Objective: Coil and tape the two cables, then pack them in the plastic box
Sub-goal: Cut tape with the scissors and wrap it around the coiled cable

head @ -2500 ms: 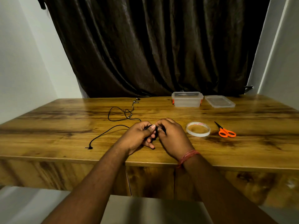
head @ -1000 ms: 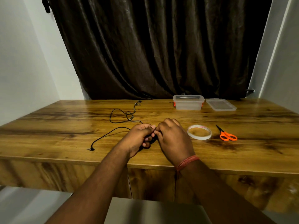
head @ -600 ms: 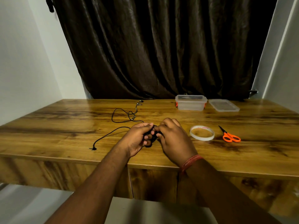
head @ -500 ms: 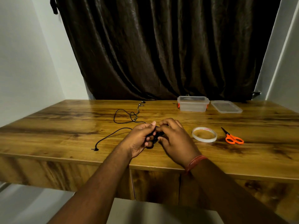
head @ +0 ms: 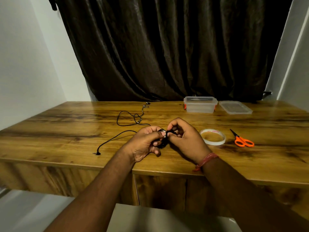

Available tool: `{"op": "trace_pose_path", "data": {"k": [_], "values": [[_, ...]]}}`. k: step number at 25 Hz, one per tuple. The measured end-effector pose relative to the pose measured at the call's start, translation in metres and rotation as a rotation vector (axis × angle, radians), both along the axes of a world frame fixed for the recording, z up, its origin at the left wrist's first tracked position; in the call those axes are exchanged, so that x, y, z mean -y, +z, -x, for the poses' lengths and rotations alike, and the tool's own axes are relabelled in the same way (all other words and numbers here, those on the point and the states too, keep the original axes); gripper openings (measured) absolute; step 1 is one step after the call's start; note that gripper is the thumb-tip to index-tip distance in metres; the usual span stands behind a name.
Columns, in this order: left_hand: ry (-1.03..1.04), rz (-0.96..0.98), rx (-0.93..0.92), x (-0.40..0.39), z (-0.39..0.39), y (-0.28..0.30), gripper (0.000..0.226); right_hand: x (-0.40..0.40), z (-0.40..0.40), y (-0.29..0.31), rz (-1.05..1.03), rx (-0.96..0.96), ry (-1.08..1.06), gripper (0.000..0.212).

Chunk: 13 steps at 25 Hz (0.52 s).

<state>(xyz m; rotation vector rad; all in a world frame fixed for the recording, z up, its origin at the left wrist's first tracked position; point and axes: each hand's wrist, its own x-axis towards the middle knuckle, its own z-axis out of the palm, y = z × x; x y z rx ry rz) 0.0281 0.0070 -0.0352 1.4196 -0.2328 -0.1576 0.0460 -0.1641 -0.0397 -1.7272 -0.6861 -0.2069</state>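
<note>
Both grips closed on the small black cable coil (head: pixel 163 142) between left hand (head: pixel 145 144) and right hand (head: pixel 184 141). Clear tape roll (head: pixel 212 136) lies just right; right hand nearer.

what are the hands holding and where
Both the left hand and right hand pinch a small black coiled cable at its top.

On the table (head: pixel 50 139), the tape roll (head: pixel 212 136) lies between the hands and scissors (head: pixel 242 139), the box (head: pixel 200 104) behind.
</note>
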Motion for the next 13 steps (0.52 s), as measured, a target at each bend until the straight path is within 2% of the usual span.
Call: {"op": "trace_pose_path", "data": {"k": [13], "values": [[0.038, -0.051, 0.056, 0.0038, 0.0002, -0.0037, 0.006, -0.0035, 0.0063, 0.0015, 0.097, 0.074, -0.056, 0.021]]}}
